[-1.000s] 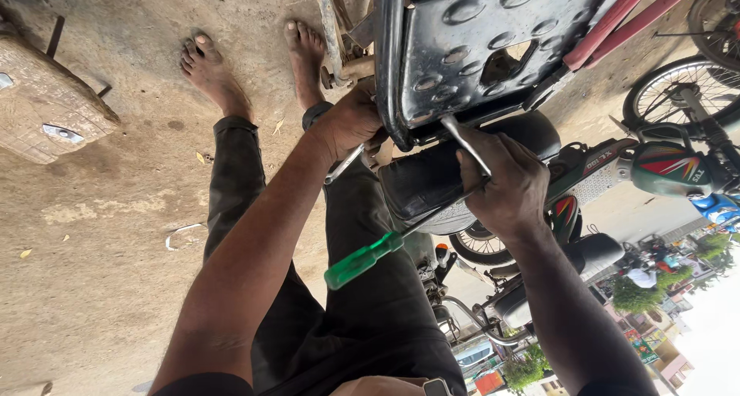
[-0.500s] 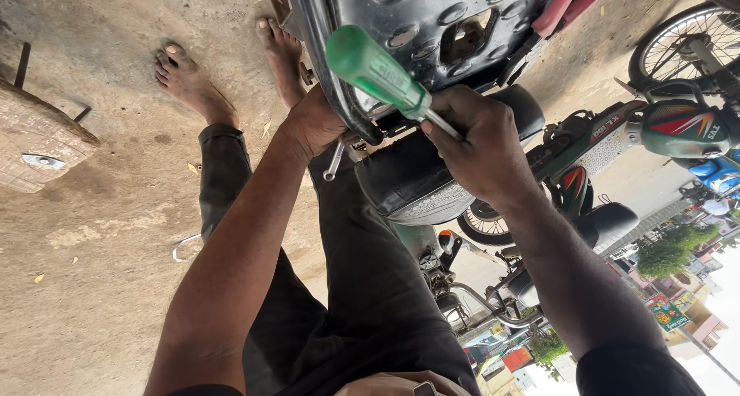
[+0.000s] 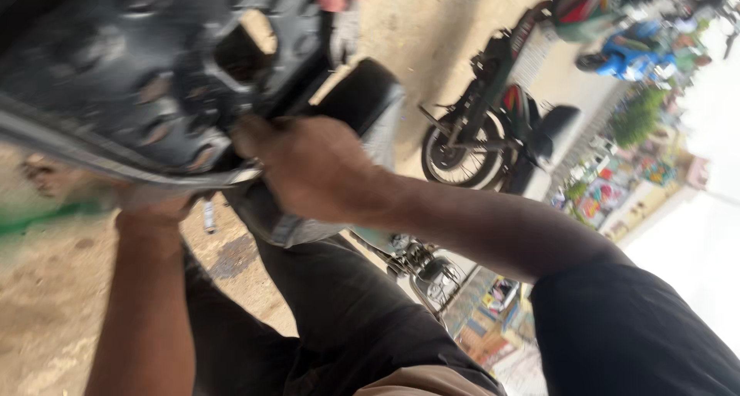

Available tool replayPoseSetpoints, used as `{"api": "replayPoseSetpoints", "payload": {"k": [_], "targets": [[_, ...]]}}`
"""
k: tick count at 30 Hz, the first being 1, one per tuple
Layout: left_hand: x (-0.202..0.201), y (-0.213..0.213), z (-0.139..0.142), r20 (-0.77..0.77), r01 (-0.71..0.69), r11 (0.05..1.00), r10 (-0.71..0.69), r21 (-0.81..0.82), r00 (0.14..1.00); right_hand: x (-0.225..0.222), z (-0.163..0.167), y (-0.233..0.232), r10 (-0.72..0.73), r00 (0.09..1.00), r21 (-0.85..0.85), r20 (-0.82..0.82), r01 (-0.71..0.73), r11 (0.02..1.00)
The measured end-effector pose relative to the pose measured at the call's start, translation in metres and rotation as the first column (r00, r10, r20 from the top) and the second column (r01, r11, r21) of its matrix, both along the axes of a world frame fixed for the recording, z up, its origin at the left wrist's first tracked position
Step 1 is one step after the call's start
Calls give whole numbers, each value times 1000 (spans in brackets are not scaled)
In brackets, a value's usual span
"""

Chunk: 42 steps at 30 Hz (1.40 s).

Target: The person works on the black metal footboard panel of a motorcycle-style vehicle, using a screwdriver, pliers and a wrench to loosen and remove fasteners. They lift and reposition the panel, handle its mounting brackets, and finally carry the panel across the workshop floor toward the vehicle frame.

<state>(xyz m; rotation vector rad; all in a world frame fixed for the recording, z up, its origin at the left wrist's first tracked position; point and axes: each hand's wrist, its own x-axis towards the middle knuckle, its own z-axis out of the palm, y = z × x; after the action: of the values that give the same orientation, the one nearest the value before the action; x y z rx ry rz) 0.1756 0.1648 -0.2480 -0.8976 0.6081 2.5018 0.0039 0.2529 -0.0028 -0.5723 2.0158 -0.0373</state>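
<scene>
hands: left hand (image 3: 150, 199), right hand (image 3: 312, 165) gripping black seat pan (image 3: 146, 65) edge; blurred.

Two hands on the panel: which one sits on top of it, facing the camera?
The right hand, knuckles up over the dark dimpled panel. The left hand grips its lower edge, mostly hidden beneath.

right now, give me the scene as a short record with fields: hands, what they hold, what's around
left hand: under the lower edge of the black seat base, gripping it
right hand: closed against the seat base's edge; what it grips cannot be made out
seat base: black moulded panel with holes, tilted, blurred
green streak: blurred, left of the left hand, kind unclear
trousers: dark, below the hands
ground: sandy dirt
parked motorcycle: stands behind, to the right
</scene>
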Motion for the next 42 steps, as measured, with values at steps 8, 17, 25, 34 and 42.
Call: {"api": "replayPoseSetpoints", "payload": {"k": [8, 17, 25, 34, 42], "targets": [[-17, 4, 38, 25, 128, 992, -129, 11, 991, 37, -16, 9, -337, 939, -206, -60, 319, 925], [-17, 20, 58, 44, 207, 978, -207, 5, 977, 43, -56, 34, -401, 906, -94, 136, 415, 905], [-1, 14, 31, 51, 181, 979, -177, -96, 983, 28, -28, 26, -328, 944, -142, 43, 331, 933], [-7, 19, -9, -90, -205, 968, 219, 142, 972, -2, -10, 9, -235, 972, -230, -3, 228, 946], [7, 18, -17, -141, -119, 977, 146, 179, 979, -5, 0, -5, -215, 977, -260, 12, 211, 942]]}}
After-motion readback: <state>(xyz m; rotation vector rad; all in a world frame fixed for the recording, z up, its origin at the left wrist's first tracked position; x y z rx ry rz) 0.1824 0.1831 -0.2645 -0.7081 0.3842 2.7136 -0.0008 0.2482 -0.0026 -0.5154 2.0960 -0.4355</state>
